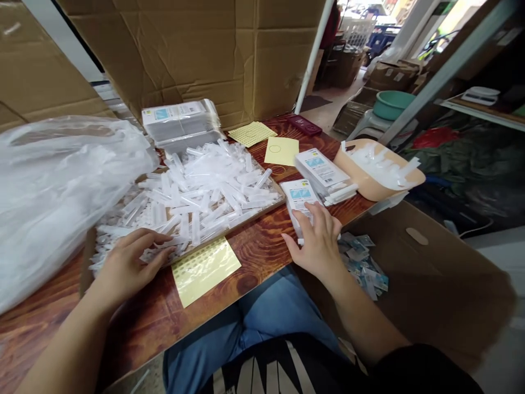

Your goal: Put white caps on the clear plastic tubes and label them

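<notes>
My left hand [127,262] is at the near left edge of a shallow cardboard tray [256,217]. Its thumb and fingers are apart and curved over the heap of small clear plastic tubes or sleeves [209,189]; no piece shows clearly held. My right hand [318,241] lies with spread fingers on a stack of clear packets with white and blue cards [301,191], fingertips touching the top one. Beyond it is another stack of such packets [322,167]. A yellow sticker sheet [205,271] with rows of small dots lies between my hands, against the tray.
A peach-coloured bin [348,164] of white pieces stands at the table's right end. Bundled packets [176,123] stand behind the tray, a plastic bag [65,191] to its left. More yellow sheets [252,133] and a dark red phone-like object [304,125] lie behind. An open carton [430,284] with packets is below right.
</notes>
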The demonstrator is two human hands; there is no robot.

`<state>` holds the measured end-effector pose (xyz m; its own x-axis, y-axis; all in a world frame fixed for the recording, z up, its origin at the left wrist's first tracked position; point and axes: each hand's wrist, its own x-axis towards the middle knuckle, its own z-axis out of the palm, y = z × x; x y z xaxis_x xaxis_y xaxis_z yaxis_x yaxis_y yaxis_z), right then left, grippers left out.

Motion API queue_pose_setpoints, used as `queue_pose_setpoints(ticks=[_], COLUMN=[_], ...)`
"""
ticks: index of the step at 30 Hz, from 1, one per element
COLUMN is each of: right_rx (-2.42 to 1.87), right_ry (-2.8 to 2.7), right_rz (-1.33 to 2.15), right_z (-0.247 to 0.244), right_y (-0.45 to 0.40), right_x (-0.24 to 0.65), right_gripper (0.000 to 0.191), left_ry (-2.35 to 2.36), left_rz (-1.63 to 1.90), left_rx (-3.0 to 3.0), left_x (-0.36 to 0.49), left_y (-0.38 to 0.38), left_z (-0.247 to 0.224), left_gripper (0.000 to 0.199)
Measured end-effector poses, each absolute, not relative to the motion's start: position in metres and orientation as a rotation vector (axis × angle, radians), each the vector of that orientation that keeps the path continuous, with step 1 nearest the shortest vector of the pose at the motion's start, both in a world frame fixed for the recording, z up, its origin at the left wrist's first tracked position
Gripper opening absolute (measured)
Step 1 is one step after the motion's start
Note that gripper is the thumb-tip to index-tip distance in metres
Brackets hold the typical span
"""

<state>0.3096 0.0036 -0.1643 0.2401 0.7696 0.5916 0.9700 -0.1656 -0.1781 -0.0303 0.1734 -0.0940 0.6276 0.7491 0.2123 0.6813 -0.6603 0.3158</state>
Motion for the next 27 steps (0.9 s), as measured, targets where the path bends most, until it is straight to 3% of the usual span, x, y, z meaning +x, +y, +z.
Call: queue_pose_setpoints(ticks=[14, 22, 27], right_rx=[-2.004, -1.431, -1.178], right_ry=[-1.575, -1.842, -2.305], right_rz=[-0.508, -0.359, -0.008], right_z=[-0.172, -0.167, -0.163], right_y=[0.006, 0.013, 0.02], right_x=[0.352, 0.286, 0.238], right_gripper=[0.032, 0.012, 0.045], left_ry=[1.329, 1.28, 1.249], left_rz=[0.426, 0.405, 0.423], left_rx=[2.611, 2.656, 2.644], left_x=[-0.02, -0.016, -0.018], left_y=[0.173, 0.172, 0.173], left_z=[-0.099, -0.101, -0.104], left_gripper=[0.038, 0.04, 0.036])
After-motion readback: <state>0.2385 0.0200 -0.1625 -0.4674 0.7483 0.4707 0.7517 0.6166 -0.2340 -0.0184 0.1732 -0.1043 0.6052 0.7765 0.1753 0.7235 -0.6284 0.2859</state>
